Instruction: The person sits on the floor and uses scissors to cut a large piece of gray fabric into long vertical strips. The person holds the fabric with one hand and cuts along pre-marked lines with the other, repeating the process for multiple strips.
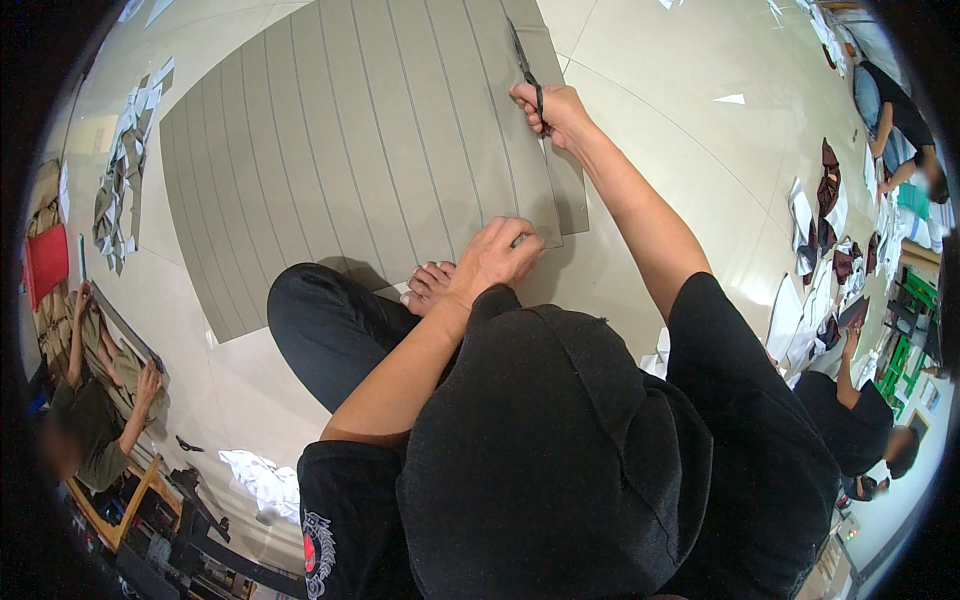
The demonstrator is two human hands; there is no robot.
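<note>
**Scissors of dark, slender shape (521, 55) pointing away along the right side of large grey-brown cloth with dark parallel lines (340, 150)**

Right hand (555, 118) is closed around the handles of the scissors, at the right margin of the cloth, and it is much nearer to the blades than the other hand. The long axis of the scissors goes from this hand toward the far edge, leaning slightly to the left, so it runs nearly parallel to the last dark lines. Whether the blades are a little apart, I cannot tell.

The cloth lies flat on the pale, glossy tiled floor (680, 150), mostly to the left of the right hand and in front of the person. Below the scissors, a narrow grey-brown strip (572, 200) lies at the right of the main sheet; its near end does not align with the corner beside it.

The left hand (500, 255) rests with bent fingers at the near edge, close to this corner, well apart from the blades. If it pinches the cloth or only presses it, I cannot tell. Just left of its wrist is a bare foot (428, 285).
</note>
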